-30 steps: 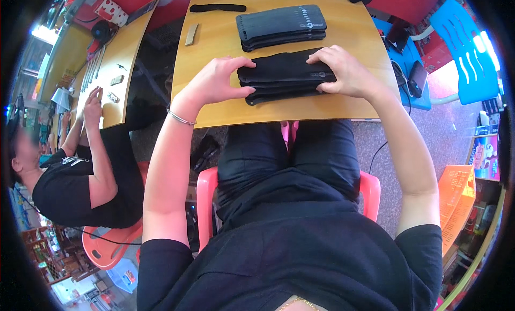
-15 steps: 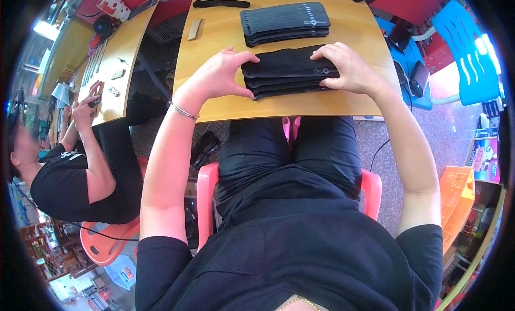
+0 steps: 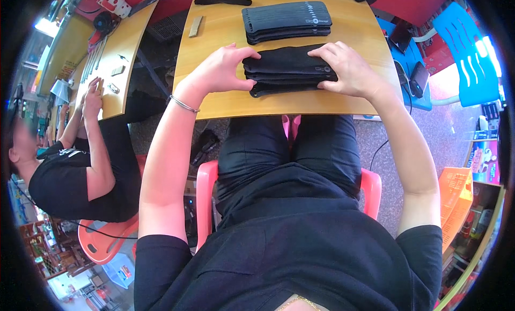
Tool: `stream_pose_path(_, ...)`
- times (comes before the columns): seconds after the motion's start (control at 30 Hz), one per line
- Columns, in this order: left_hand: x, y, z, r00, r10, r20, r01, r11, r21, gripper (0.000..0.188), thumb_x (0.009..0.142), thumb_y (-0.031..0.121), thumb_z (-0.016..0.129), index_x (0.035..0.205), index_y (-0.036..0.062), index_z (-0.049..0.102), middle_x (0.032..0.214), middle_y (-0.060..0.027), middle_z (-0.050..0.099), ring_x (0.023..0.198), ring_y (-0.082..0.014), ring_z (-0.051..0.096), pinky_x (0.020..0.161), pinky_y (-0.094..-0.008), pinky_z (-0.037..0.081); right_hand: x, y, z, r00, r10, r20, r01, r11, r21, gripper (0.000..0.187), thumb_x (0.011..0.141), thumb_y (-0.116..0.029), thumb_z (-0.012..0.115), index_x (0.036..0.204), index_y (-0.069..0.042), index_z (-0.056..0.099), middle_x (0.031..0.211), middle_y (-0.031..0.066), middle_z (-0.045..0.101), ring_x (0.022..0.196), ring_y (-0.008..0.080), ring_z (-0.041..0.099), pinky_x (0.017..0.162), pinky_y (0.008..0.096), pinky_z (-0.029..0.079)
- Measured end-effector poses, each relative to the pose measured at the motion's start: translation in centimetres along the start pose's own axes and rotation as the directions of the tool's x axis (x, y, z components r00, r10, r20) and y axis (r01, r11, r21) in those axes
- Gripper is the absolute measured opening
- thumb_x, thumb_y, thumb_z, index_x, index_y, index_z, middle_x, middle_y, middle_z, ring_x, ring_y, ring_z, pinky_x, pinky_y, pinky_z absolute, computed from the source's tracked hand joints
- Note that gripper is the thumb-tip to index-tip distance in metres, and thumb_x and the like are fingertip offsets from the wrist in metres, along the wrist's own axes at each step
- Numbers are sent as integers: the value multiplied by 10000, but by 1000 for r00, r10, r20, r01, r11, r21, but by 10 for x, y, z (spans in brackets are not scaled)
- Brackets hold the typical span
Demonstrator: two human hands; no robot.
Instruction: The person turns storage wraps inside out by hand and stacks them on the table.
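A stack of flat, black, soft fabric pieces (image 3: 289, 67) lies near the table's front edge, a small pale mark at its right side. My left hand (image 3: 228, 69) grips the left end, fingertips at the far corner and thumb at the near one. At the opposite end, my right hand (image 3: 346, 69) has its fingers on the top right corner and its thumb against the near side. Just behind lies a second stack of dark grey-black flat pieces (image 3: 287, 17), with a pale printed mark and a row of light marks; neither hand touches it.
The wooden table (image 3: 220, 104) also bears a black strip (image 3: 223, 1) and a small tan piece (image 3: 196, 26) at far left. A co-worker (image 3: 70, 171) sits at another table on the left. A blue chair (image 3: 466, 50) and an orange crate (image 3: 455, 203) stand at right.
My hands have moved slightly closer together at the stack's ends, and its layers look a little more even. The co-worker's hands have shifted at the left table.
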State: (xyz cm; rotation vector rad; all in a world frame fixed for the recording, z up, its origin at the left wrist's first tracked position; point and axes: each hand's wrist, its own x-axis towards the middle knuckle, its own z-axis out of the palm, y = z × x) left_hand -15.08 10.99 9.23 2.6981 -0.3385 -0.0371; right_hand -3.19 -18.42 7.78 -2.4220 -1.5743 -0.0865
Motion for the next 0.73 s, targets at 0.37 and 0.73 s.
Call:
stream_pose_path(0.37, 2, -2, -3, 1000, 16, 21, -16, 1000, 0, 549, 680, 232, 762, 1185, 81, 608, 1097, -185, 651, 1065, -353, 612, 953, -383, 472, 2, 2, -3, 1000, 12, 14, -13, 998, 68, 595, 702, -254, 779, 1234, -92, 566, 1159, 112, 585, 1125, 308, 521, 994, 407, 431)
stream_pose_path(0.73, 3, -3, -6, 998, 44, 54, -44, 999, 9, 617, 679, 326, 829, 1204, 86, 609, 1162, -156, 647, 1116, -337, 600, 988, -389, 461, 3, 7, -4, 1000, -1, 30, -2, 996, 94, 558, 722, -235, 760, 1221, -70, 573, 1165, 112, 597, 1117, 306, 526, 993, 398, 428)
